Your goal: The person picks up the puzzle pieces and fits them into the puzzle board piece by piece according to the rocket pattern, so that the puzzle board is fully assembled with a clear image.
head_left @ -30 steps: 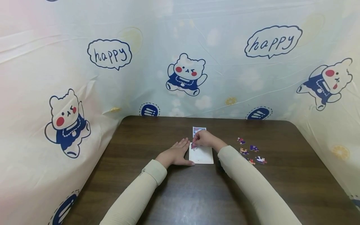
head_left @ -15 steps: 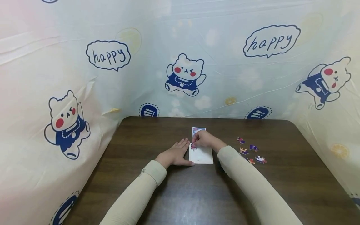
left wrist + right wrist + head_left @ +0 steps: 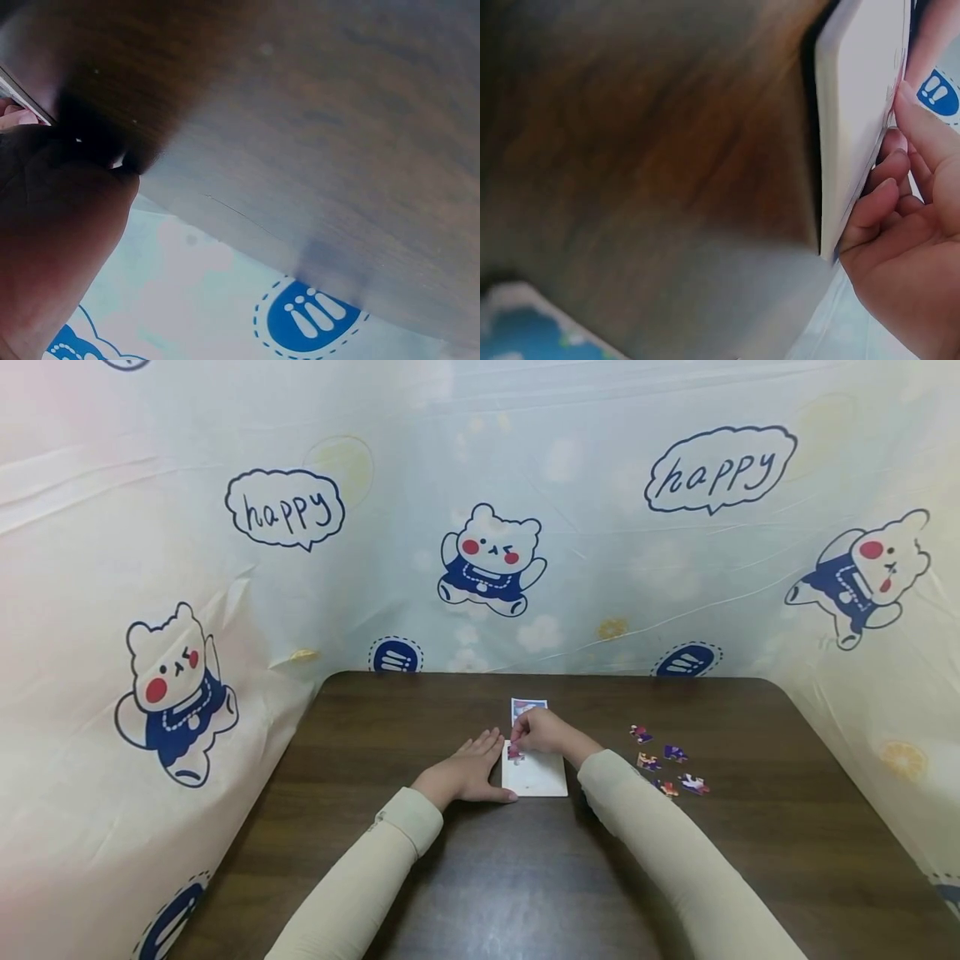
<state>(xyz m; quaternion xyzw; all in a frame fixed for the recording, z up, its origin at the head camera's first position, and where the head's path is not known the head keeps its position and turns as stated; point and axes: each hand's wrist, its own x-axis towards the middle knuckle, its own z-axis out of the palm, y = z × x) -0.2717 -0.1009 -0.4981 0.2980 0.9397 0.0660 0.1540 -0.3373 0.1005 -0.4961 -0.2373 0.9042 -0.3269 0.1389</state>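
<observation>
Room btwn sleeves (image 3: 358, 870); L hand (image 3: 467, 774) blocks board (image 3: 538, 778) left, R hand (image 3: 546, 731) prob. far side.

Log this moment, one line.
left hand: at left edge of puzzle board; right hand: pinches jigsaw piece, board's upper left; loose jigsaw pieces: right of board

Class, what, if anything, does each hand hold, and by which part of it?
The right hand seems to pinch a small, flat pink-and-purple jigsaw piece at its far edge, on the white rectangular board. The left hand holds nothing.
</observation>
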